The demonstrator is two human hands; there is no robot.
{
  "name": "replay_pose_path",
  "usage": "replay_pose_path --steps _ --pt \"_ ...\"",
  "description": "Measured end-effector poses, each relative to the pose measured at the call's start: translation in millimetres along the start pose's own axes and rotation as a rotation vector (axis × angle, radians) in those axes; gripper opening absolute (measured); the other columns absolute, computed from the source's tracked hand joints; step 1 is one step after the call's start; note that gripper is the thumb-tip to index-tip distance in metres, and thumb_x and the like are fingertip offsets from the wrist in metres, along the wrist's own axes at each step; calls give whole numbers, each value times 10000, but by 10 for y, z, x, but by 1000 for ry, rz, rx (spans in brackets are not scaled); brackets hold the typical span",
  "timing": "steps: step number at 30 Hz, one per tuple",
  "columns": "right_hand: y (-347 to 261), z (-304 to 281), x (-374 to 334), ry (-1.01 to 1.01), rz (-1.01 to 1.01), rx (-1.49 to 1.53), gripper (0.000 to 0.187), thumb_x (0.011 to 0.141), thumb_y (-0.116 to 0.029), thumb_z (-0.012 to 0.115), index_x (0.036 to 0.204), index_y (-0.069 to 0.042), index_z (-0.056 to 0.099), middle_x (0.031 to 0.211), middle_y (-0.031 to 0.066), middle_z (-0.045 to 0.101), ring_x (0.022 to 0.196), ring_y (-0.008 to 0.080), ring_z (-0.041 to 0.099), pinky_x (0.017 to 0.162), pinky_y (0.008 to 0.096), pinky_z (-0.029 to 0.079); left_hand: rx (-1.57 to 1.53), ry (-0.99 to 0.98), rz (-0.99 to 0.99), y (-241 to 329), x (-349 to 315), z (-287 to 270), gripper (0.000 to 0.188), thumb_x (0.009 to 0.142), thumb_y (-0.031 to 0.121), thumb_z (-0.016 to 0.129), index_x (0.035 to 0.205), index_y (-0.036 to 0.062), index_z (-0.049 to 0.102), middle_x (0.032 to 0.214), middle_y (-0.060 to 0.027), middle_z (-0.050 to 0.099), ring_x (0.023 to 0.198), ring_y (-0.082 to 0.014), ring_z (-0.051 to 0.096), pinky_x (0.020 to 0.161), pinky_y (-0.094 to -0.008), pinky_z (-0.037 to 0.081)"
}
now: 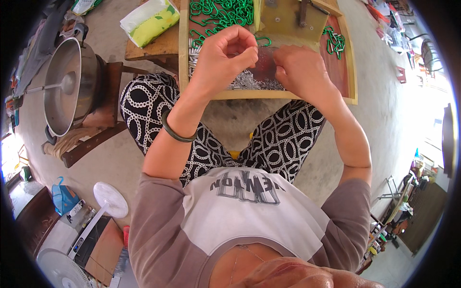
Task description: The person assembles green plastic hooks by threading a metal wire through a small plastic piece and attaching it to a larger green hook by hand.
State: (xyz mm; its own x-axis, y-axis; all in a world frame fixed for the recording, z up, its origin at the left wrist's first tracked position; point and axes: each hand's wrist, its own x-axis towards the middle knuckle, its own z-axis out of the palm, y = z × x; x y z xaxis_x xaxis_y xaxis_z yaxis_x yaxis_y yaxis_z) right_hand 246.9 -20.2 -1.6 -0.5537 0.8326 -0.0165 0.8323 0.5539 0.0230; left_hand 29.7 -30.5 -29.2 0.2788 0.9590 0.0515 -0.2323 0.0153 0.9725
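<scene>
My left hand (pixel 223 60) is raised over the wooden tray (pixel 269 95), thumb and forefinger brought together in a pinch. What the pinch holds, if anything, is too small to make out. A green carabiner-shaped hook (pixel 263 40) shows just beyond those fingertips; whether it is held or lying there, I cannot tell. Curled downward, my right hand (pixel 305 72) is over the tray's right part, its fingertips mostly hidden. Small silver metal pins (pixel 247 81) lie loose between and below the hands. A heap of green hooks (pixel 223 12) fills the tray's far left.
A yellowish plate (pixel 285 24) with a dark metal upright stands at the tray's back. More green hooks (pixel 334 44) with silver parts lie at its right. To the left are a tissue pack (pixel 150 21) and a large metal pan (pixel 62 103) with a ladle.
</scene>
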Motion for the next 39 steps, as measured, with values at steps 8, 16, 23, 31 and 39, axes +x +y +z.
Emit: replay_pose_path --steps 8,16,23,31,39 --pt "-247 -96 187 315 136 1577 127 986 -134 676 1040 -19 684 900 6 693 827 71 611 749 245 494 -340 -24 -21 77 12 54 44 968 44 654 1003 26 635 921 -26 683 767 -88 676 673 -215 502" --pt "-287 -31 251 331 126 1717 108 1004 -102 648 1052 -8 671 919 12 695 829 74 622 757 241 493 -304 13 -2 45 16 27 54 989 74 660 1033 51 641 918 -10 681 764 -57 669 576 -176 390" --pt "-334 -97 234 400 131 1498 81 962 -69 668 994 5 672 917 26 699 763 88 630 753 270 528 -329 17 7 25 9 13 76 982 57 663 1054 51 643 920 -16 685 767 -62 673 577 -177 407" --pt "-189 -203 251 586 -61 879 99 891 -53 706 962 12 682 867 43 704 784 109 649 739 278 533 280 283 407 58 31 70 98 882 -2 749 962 43 712 887 11 684 711 -86 655 577 -224 473" --pt "-57 -318 273 120 140 1294 131 911 -102 705 986 2 733 841 3 709 723 44 623 615 220 493 749 326 805 121 -6 33 143 799 -23 803 902 54 742 843 -36 668 657 -146 638 528 -266 480"
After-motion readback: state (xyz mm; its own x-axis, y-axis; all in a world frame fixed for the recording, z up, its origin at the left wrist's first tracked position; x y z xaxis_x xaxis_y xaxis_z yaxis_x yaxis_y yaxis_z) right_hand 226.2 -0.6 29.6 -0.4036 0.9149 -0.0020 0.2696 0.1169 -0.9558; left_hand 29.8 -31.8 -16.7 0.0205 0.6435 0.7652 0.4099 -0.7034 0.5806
